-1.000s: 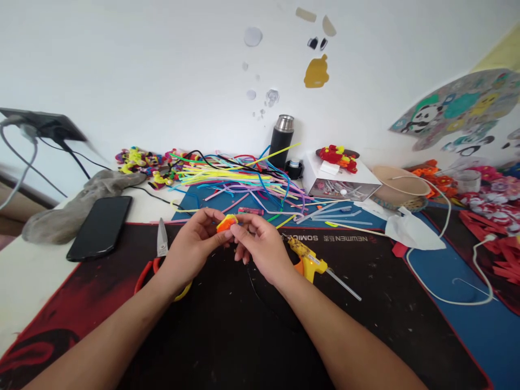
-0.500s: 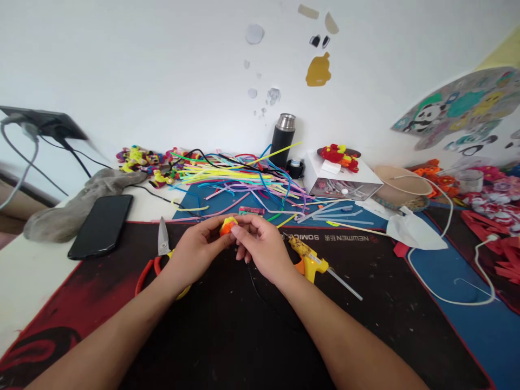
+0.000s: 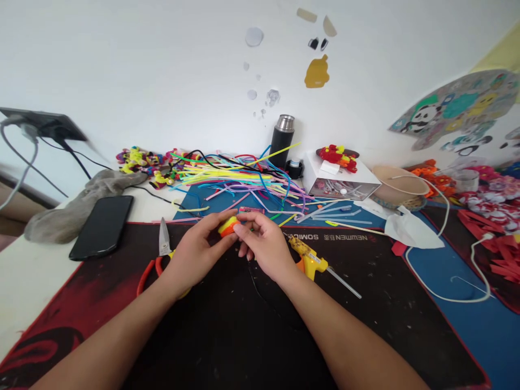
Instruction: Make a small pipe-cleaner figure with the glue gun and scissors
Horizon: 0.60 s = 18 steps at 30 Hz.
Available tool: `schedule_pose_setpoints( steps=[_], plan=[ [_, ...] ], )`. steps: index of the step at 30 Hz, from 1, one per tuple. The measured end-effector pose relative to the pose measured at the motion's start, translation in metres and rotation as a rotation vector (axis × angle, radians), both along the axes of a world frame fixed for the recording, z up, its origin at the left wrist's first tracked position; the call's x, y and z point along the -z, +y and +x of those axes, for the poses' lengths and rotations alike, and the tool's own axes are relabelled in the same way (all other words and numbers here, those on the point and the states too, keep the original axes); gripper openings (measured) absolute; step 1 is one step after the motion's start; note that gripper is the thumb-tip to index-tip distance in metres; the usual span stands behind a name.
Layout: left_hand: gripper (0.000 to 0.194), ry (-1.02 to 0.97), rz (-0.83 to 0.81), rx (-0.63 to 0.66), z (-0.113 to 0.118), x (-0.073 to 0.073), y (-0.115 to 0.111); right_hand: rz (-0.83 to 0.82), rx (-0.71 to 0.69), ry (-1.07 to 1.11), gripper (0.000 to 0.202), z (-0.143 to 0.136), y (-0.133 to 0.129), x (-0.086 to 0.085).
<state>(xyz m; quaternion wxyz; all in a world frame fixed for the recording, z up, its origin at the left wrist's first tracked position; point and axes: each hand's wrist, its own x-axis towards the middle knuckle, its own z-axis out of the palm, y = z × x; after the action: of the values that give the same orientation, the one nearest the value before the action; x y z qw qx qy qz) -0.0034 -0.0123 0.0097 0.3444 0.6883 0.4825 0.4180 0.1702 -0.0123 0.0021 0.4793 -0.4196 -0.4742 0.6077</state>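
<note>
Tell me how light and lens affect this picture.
Head view: soft light, with a highlight on the steel cap; head view: likely wide-angle stretch toward the lower corners, enlarging the forearms; head view: the held piece too small for fine detail.

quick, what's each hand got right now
Left hand: closed, holding the yellow-orange piece.
Right hand: closed, fingers on the same piece.

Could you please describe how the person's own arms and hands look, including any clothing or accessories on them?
The left hand and right hand are both ungloved, with no ring visible on the fingers in view. The left forearm and right forearm are bare: no sleeve, watch or bracelet shows. Fingernail details are too small to judge.
</note>
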Motion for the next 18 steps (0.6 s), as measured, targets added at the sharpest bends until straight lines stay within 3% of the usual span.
schedule_pose_setpoints(
  steps=[4, 9, 11, 15, 18],
  plan=[
    [0.053, -0.286, -0.319, 0.170, -0.004, -0.010, 0.003, 0.019, -0.002, -0.028, 0.037, 0.002, 0.000, -0.004],
    [0.044, -0.426, -0.422, 0.263, -0.008, -0.013, 0.010, 0.050, -0.017, -0.069, 0.036, 0.004, -0.001, -0.006],
    [0.044, -0.440, -0.404, 0.220, -0.011, -0.011, 0.013, 0.058, -0.001, -0.086, 0.039, 0.004, 0.000, -0.005],
    [0.044, -0.615, -0.276, -0.057, -0.022, -0.009, 0.023, 0.079, 0.083, -0.140, 0.036, 0.000, -0.002, 0.001],
    [0.042, -0.745, -0.190, -0.168, -0.031, -0.012, 0.030, 0.164, -0.007, -0.324, 0.028, -0.011, -0.012, 0.000]
  ],
)
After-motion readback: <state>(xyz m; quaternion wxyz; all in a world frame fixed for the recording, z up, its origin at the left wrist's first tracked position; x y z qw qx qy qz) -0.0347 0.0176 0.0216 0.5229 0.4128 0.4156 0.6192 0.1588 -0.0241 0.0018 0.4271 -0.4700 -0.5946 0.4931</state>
